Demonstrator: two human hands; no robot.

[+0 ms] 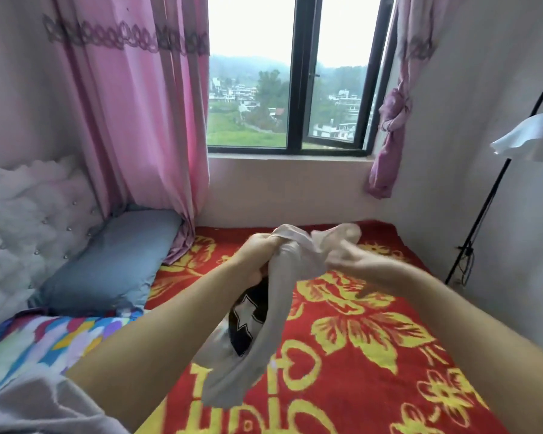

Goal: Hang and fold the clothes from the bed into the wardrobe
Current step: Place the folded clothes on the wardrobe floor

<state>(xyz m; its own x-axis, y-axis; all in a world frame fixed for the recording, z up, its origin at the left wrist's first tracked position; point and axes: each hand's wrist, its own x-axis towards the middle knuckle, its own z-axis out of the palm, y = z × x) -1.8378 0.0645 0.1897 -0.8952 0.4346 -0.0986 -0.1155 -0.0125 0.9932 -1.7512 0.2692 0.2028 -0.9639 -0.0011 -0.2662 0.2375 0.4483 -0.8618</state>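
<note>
A pale beige garment (276, 286) hangs bunched above the bed, drooping toward me. My left hand (257, 249) grips its upper part in a closed fist. My right hand (351, 258) holds the other end of the cloth, fingers partly wrapped by it. A dark piece of clothing with a white star print (246, 321) shows under the hanging cloth, partly covered. The bed carries a red blanket with yellow flowers (373, 355). The wardrobe is out of view.
A grey-blue pillow (113, 264) lies at the tufted headboard (22, 220) on the left, with a multicoloured quilt (44, 343) beside it. Pink curtains (132, 114) frame a window (292, 76). A black floor lamp (527, 133) stands at the right wall.
</note>
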